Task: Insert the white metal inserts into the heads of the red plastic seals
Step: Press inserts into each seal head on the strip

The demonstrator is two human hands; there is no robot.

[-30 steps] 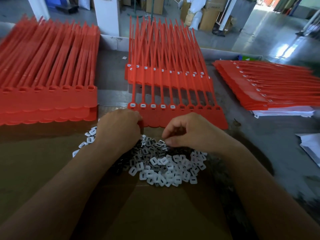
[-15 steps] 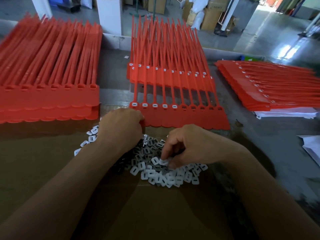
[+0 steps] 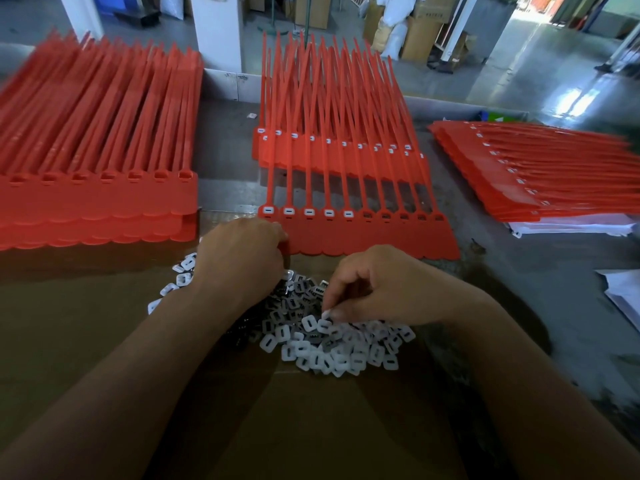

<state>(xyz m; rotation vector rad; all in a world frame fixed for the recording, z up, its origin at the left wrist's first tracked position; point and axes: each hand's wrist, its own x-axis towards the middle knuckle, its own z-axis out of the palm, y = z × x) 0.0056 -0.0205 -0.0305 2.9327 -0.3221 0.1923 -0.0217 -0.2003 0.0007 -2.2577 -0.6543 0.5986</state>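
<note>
One wide-angle view, worn on the head, faces forward and down across the bench (image 3: 519,299), close above the left hand (image 3: 242,258) and right hand (image 3: 388,285); workshop floor (image 3: 540,64) shows beyond.

Nearer than the insert pile (image 3: 332,355), cardboard (image 3: 311,427) lies bare (forearms (image 3: 145,386) cross it); a red seal strip (image 3: 363,233) bars its far side.

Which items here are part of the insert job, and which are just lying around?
Job: white inserts pile; front seal strip, five heads filled; left hand at its corner; right hand pinching in the pile; left seal stack; middle seal stack; right seal stack.
Lying about: white papers; cardboard boxes beyond the table.
</note>
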